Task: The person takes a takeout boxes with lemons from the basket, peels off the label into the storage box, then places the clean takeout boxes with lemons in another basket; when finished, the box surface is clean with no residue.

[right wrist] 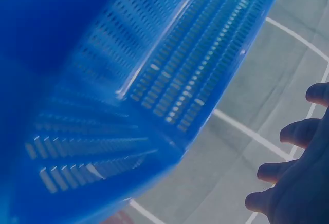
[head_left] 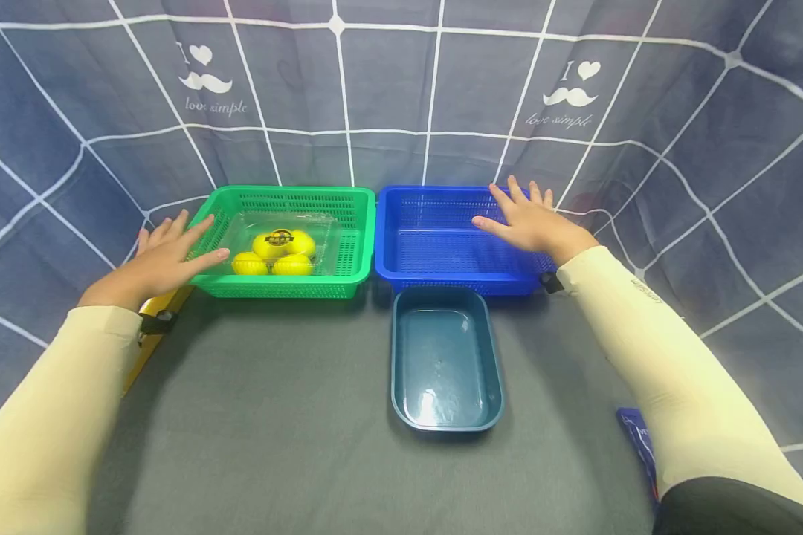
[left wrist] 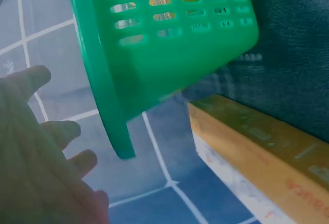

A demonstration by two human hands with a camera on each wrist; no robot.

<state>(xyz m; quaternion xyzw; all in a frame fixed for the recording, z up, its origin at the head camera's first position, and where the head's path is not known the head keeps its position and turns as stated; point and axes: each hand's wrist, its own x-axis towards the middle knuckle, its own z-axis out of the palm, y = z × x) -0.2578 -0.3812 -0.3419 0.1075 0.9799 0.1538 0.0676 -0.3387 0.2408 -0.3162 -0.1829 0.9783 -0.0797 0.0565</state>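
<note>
My left hand [head_left: 163, 261] is spread beside the left end of a green plastic basket [head_left: 274, 286], its thumb over the near rim. Inside that basket lies a clear plastic package of yellow lemons [head_left: 284, 245] with a dark label. My right hand [head_left: 531, 223] hovers with straight, spread fingers over the right end of a blue plastic basket [head_left: 435, 253]. Both hands hold nothing. In the left wrist view, the left fingers [left wrist: 64, 131] are apart from the green rim. The right fingers [right wrist: 298, 131] stand away from the blue basket in the right wrist view.
A dark teal tray [head_left: 444, 364] sits in front of the blue basket. An orange and white box [left wrist: 257, 152] lies by the green basket's left end. At the right, a dark blue packet [head_left: 637, 442] is partly hidden by my arm. Checked cloth walls surround the grey table.
</note>
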